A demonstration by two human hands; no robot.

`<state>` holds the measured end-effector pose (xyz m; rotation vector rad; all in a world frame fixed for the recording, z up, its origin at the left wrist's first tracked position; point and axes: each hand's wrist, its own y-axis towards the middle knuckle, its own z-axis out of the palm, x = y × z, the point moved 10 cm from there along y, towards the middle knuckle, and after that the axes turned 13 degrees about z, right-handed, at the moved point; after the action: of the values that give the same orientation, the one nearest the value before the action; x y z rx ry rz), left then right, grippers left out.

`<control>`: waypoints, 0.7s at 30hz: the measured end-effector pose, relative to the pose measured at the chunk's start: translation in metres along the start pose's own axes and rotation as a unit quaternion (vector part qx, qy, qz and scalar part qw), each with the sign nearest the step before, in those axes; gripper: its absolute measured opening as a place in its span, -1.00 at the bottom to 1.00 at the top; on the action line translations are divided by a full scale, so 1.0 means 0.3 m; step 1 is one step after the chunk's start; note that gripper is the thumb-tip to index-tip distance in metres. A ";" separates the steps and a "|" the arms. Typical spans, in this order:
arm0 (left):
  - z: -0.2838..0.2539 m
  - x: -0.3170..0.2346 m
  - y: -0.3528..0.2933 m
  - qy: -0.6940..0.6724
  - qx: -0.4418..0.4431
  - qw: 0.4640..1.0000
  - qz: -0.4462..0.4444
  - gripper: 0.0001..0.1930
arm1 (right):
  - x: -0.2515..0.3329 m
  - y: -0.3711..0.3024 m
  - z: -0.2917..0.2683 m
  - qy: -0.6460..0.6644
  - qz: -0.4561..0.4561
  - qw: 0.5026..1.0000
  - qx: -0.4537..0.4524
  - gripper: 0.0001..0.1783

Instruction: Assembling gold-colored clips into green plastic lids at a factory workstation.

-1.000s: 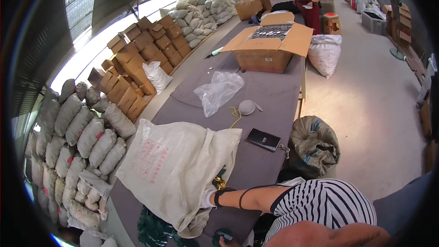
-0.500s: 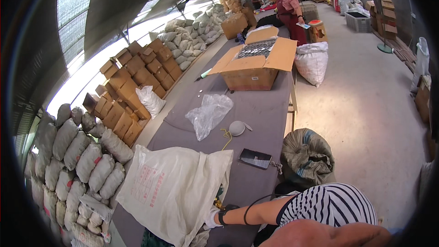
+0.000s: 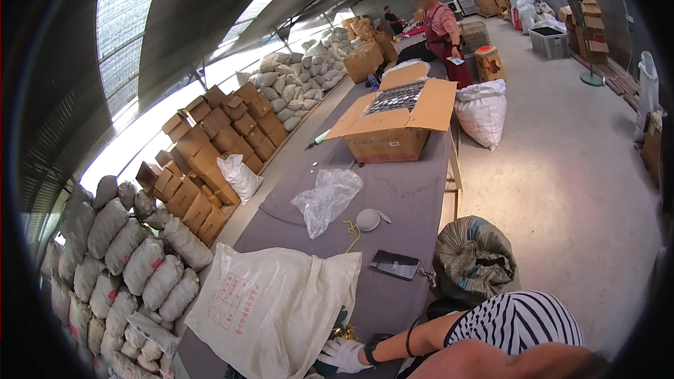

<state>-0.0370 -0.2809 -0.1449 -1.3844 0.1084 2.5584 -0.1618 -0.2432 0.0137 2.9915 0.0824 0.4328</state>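
My right hand (image 3: 344, 355), in a white glove with a dark band at the wrist, lies at the lower right edge of a large off-white woven sack (image 3: 270, 309). Its fingers stretch out toward the sack, and nothing shows held in them. Shiny gold and dark green pieces (image 3: 344, 331) show just beyond the glove, at the sack's edge; their kind is unclear. The sack lies slumped on a grey-covered table (image 3: 393, 238). My left hand is out of view. Blurred bare skin fills part of the lower edge.
On the table are a phone (image 3: 394, 264), a round grey case (image 3: 368, 220), clear plastic (image 3: 328, 200) and an open carton (image 3: 393, 137). A dark woven sack (image 3: 477, 256) stands beside it. Stacked cartons (image 3: 210, 168) and filled sacks (image 3: 133, 260) line the left. A person (image 3: 442, 35) stands beyond.
The whole scene has shifted lower in the picture. My right glove, partly hidden by the sack before, now shows more fully beside the gold pieces. The far person's head and arm have moved slightly.
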 end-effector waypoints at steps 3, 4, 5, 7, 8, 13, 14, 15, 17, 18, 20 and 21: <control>-0.052 -0.009 -0.071 -0.038 -0.032 0.998 -0.031 -0.51 | -0.019 -0.002 0.041 0.025 0.025 0.999 -0.020 -0.10; -0.079 -0.012 -0.111 -0.050 -0.047 0.997 -0.041 -0.51 | -0.028 -0.007 0.062 0.025 0.033 0.999 -0.019 -0.11; -0.107 -0.015 -0.155 -0.062 -0.063 0.995 -0.053 -0.51 | -0.035 -0.015 0.060 0.035 0.031 0.998 -0.033 -0.11; -0.187 -0.003 -0.269 -0.093 -0.109 0.987 -0.073 -0.51 | -0.033 -0.025 0.043 0.022 0.034 0.999 -0.014 -0.15; -0.213 -0.023 -0.366 -0.108 -0.139 0.981 -0.079 -0.51 | -0.014 -0.033 0.031 0.032 0.013 0.999 -0.019 -0.17; -0.063 -0.148 -0.357 -0.067 -0.119 0.990 0.042 -0.75 | -0.030 -0.070 -0.028 0.002 -0.018 0.999 0.037 -0.30; -0.071 -0.142 -0.345 -0.053 -0.105 0.992 0.051 -0.68 | -0.035 -0.082 -0.023 0.005 -0.013 0.999 0.042 -0.32; -0.068 -0.146 -0.343 -0.041 -0.089 0.994 0.058 -0.61 | -0.049 -0.084 -0.001 0.007 -0.006 0.999 0.046 -0.33; -0.081 -0.150 -0.378 -0.044 -0.119 0.991 0.049 -0.69 | -0.040 -0.095 0.016 0.023 -0.022 0.999 0.044 -0.37; -0.086 -0.162 -0.392 -0.047 -0.138 0.988 0.049 -0.76 | -0.028 -0.110 -0.024 0.030 -0.012 0.999 0.018 -0.36; -0.020 -0.178 -0.448 -0.057 -0.117 0.991 0.014 -0.70 | 0.014 -0.172 -0.124 0.111 -0.025 0.992 -0.046 -0.33; 0.011 -0.172 -0.469 -0.068 -0.100 0.993 -0.010 -0.64 | 0.050 -0.213 -0.182 0.186 -0.056 0.978 -0.082 -0.31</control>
<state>0.0208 -0.1522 -0.0939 -1.2629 -0.1886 2.6980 -0.1654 -0.1729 0.0620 2.6915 0.2348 0.9288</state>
